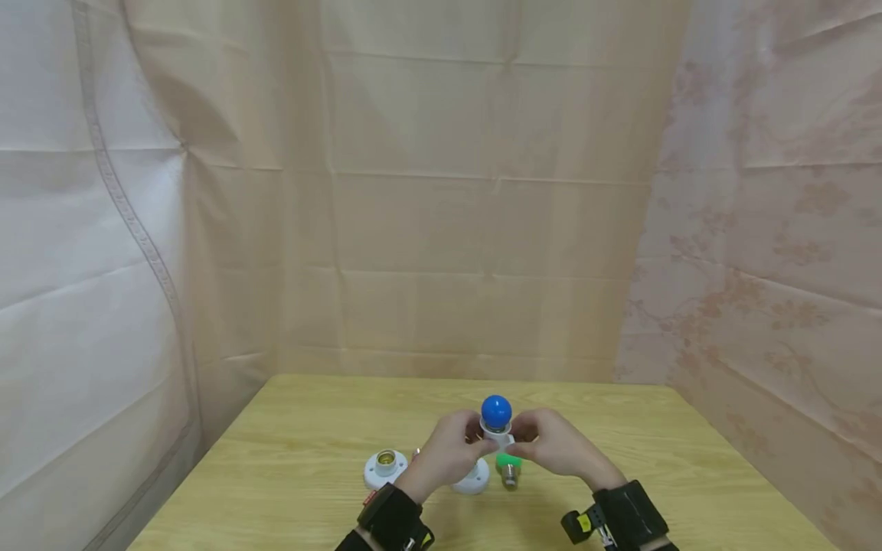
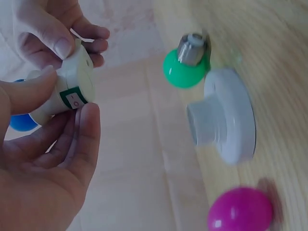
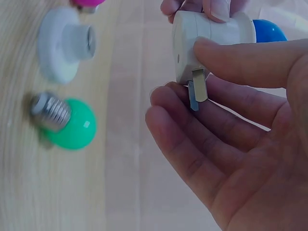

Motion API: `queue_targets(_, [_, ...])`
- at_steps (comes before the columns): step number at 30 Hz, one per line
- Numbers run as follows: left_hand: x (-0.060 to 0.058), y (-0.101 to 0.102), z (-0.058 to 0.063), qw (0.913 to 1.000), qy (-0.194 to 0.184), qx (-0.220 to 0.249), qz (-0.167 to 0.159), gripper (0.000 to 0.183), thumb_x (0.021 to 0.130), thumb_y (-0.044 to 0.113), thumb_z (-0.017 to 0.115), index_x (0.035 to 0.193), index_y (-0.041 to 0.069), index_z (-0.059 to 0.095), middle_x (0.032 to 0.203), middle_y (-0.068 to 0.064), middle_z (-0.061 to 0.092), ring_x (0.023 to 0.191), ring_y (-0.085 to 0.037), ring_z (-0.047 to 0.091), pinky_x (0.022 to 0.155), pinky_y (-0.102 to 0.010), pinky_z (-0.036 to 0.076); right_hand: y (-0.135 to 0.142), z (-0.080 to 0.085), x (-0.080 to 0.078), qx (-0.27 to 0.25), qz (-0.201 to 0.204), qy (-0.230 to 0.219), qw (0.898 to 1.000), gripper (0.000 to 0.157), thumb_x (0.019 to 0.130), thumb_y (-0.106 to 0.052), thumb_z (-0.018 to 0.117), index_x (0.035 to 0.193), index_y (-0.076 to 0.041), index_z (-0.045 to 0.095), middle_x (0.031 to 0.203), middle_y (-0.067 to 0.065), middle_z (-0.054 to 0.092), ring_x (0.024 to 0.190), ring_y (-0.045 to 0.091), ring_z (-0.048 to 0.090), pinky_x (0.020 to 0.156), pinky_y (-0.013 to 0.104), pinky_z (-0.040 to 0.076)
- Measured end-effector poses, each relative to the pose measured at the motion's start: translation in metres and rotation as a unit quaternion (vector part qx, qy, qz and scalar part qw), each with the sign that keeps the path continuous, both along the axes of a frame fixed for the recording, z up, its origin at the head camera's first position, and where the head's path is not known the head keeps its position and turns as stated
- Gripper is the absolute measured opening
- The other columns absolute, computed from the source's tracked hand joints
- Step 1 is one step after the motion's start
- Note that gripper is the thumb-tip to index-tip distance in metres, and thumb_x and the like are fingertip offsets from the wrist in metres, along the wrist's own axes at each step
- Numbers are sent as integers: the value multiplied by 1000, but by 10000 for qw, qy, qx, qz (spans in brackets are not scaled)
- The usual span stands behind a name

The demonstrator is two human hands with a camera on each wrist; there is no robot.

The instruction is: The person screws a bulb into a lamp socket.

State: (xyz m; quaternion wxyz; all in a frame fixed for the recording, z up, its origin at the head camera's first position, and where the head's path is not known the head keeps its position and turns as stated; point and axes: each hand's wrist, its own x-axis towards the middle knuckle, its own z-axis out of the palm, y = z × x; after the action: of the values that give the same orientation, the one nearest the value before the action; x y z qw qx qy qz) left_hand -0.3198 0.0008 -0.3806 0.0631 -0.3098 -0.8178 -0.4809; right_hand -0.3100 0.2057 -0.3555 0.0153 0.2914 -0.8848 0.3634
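My left hand (image 1: 441, 455) and right hand (image 1: 556, 444) hold a white plug-in bulb socket (image 2: 74, 86) between them, above the table. A blue light bulb (image 1: 496, 412) sits in its mouth, pointing up in the head view. The left thumb and fingers grip the socket's body from two sides. In the right wrist view, the right thumb presses the socket beside two flat metal prongs (image 3: 199, 86), with the fingers behind them. Below the hands lie a green bulb (image 1: 508, 461) and a white round-base lamp holder (image 1: 472, 480), partly hidden by the left hand in the head view.
Another white lamp holder (image 1: 386, 467) stands on the wooden table (image 1: 317, 413) at the left, its socket facing up. A magenta bulb (image 2: 240, 211) lies near the middle holder. Cloth curtains (image 1: 441, 229) hang behind the table and at both sides.
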Motion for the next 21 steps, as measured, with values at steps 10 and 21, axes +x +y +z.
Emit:
queue_targets(10, [7,37,-4,9990,-410,154,120,14,80,18,69,88,11,60,77,6,57,69,-9,51,61,-26,45,34,-15,-4,254,-334,-120,9990,16,83,-24,65,96,-15,64,86,-5,63,79,13,58,68,36,49])
queue_targets(21, [13,74,-18,9935,-498,-286,987,18,72,15,75,71,11,58,61,6,50,52,-9,44,45,-24,38,55,-26,-3,424,-600,-593,9955,15,78,-17,69,92,-13,65,86,-3,64,78,15,58,68,39,50])
